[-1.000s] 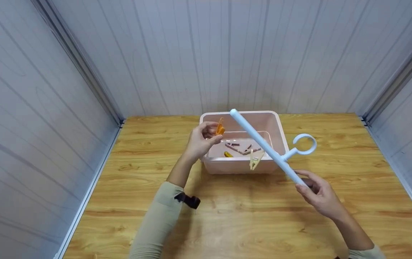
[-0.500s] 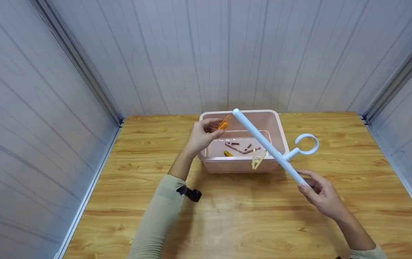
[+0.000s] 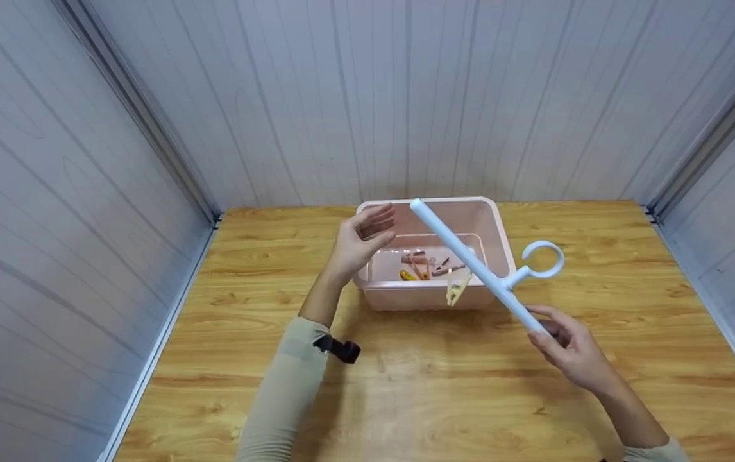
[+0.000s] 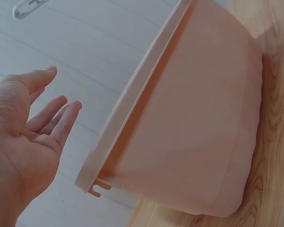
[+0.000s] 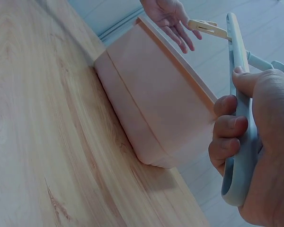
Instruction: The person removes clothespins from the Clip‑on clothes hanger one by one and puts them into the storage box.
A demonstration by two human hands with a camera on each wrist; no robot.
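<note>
Right hand (image 3: 569, 350) grips the lower end of a pale blue hanger bar (image 3: 470, 263), fingers curled round it, thumb along the top; right wrist view shows this wrap close up (image 5: 248, 142), which the head view only hints at. Bar slants up and away over the pink bin (image 3: 499, 237); its ring hook (image 3: 542, 258) sticks out to the right. One cream clothespin (image 3: 456, 285) is clipped on the bar and hangs over the bin's front wall; in the right wrist view it juts sideways from the bar (image 5: 208, 28).

Left hand (image 3: 361, 240) hovers over the bin's left rim, fingers spread and relaxed, holding nothing; left wrist view confirms an empty palm (image 4: 31, 127) just beside the rim (image 4: 132, 99), not touching.

Only the head view sees inside the bin: loose pegs (image 3: 422, 266), orange, yellow and brownish, on the floor.

Bin stands on a wooden table (image 3: 444, 398). No writing or labels readable.
</note>
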